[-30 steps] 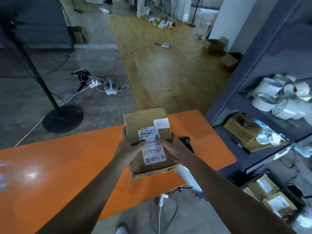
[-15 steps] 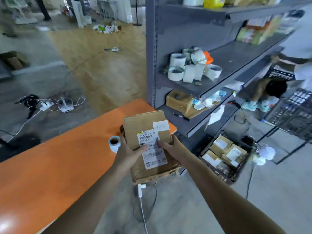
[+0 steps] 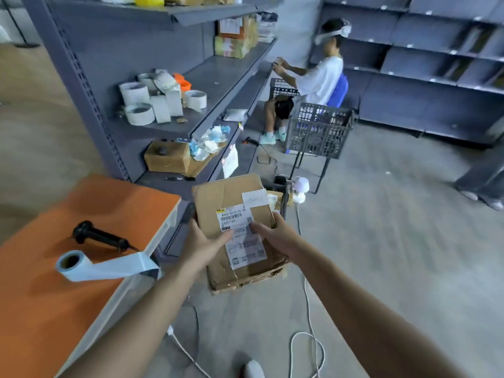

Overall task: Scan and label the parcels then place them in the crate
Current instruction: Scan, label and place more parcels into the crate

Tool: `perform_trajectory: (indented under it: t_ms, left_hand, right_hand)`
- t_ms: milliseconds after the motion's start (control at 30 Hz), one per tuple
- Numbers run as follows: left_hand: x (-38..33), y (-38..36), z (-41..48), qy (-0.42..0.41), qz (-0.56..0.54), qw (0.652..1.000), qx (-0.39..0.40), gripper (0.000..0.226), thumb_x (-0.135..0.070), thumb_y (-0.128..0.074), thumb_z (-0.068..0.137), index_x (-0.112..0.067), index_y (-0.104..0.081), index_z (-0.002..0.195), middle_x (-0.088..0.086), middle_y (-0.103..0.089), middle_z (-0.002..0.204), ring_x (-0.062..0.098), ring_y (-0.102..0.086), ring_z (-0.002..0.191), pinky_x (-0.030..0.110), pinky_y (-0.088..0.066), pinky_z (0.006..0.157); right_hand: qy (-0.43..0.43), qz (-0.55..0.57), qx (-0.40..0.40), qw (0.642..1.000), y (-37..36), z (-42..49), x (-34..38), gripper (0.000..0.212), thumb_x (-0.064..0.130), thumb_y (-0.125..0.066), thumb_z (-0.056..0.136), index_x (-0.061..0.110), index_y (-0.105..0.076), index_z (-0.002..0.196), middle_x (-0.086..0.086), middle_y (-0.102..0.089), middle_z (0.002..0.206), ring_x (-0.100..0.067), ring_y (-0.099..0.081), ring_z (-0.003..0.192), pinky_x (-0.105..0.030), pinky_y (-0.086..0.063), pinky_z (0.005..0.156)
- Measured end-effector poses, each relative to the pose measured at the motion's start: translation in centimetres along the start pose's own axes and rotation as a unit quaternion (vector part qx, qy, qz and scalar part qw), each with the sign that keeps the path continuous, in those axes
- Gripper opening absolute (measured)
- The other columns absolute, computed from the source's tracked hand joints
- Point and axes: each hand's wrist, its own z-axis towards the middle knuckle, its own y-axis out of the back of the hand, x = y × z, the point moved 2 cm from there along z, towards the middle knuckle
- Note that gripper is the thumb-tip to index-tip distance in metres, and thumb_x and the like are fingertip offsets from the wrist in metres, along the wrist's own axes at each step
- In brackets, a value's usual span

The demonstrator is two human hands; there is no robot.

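I have the parcel (image 3: 234,227), a worn cardboard box, held in both hands out over the floor, just right of the orange surface (image 3: 54,309). My left hand (image 3: 203,241) grips its left edge, thumb across the white shipping label (image 3: 241,236); my right hand (image 3: 278,237) clamps the right edge, thumb on the same label. A smaller white sticker (image 3: 254,198) sits at the box's top right. On the surface lie a black scanner (image 3: 101,237) and a label roll (image 3: 90,266), partly unrolled. A dark crate (image 3: 319,130) stands on legs farther off, beside a seated person (image 3: 313,80).
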Motion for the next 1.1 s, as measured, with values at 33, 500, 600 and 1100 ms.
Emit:
perform_trajectory:
  t_ms: [33, 500, 600, 1100]
  left_hand:
    - [0.0, -0.9, -0.6, 0.004, -0.001, 1.0, 0.016, 0.082, -0.035, -0.08, 0.077, -0.015, -0.03, 0.14, 0.001, -0.057, 0.129, 0.023, -0.057, 0.112, 0.03, -0.043, 0.084]
    - [-2.7, -12.8, -4.9, -0.021, 0.034, 0.994, 0.102, 0.079, -0.038, -0.082, 0.073, -0.014, -0.034, 0.131, 0.0, -0.054, 0.124, 0.022, -0.054, 0.111, 0.038, -0.046, 0.095]
    - [-3.9, -17.2, -4.7, -0.028, 0.042, 0.993, 0.108, 0.082, -0.036, -0.082, 0.074, -0.014, -0.032, 0.134, -0.002, -0.054, 0.122, 0.017, -0.052, 0.104, 0.036, -0.046, 0.093]
    - [-10.7, -39.7, -2.3, 0.052, 0.002, 0.993, 0.102, 0.056, -0.03, -0.082, 0.076, -0.013, -0.048, 0.117, -0.005, -0.063, 0.107, 0.012, -0.059, 0.098, 0.027, -0.045, 0.08]
  right_hand:
    - [-0.004, 0.0, -0.016, 1.0, 0.6, -1.1, -0.7, 0.058, 0.044, -0.072, 0.086, 0.022, -0.045, 0.133, 0.002, -0.069, 0.113, -0.017, -0.069, 0.096, -0.035, -0.059, 0.083]
    - [-0.013, 0.052, -0.088, 0.995, 11.6, -7.5, -7.2, 0.056, 0.036, -0.071, 0.089, 0.016, -0.042, 0.133, -0.007, -0.066, 0.119, -0.024, -0.069, 0.102, -0.042, -0.057, 0.09]
    - [-0.021, 0.049, -0.088, 0.995, 15.7, -6.4, -9.5, 0.053, 0.041, -0.071, 0.088, 0.02, -0.044, 0.128, -0.004, -0.067, 0.115, -0.022, -0.07, 0.097, -0.042, -0.058, 0.088]
    - [-0.059, 0.003, -0.046, 0.997, 38.4, 3.6, -16.5, 0.079, 0.065, -0.074, 0.063, 0.019, -0.051, 0.123, -0.001, -0.07, 0.11, -0.021, -0.07, 0.097, -0.046, -0.056, 0.091]
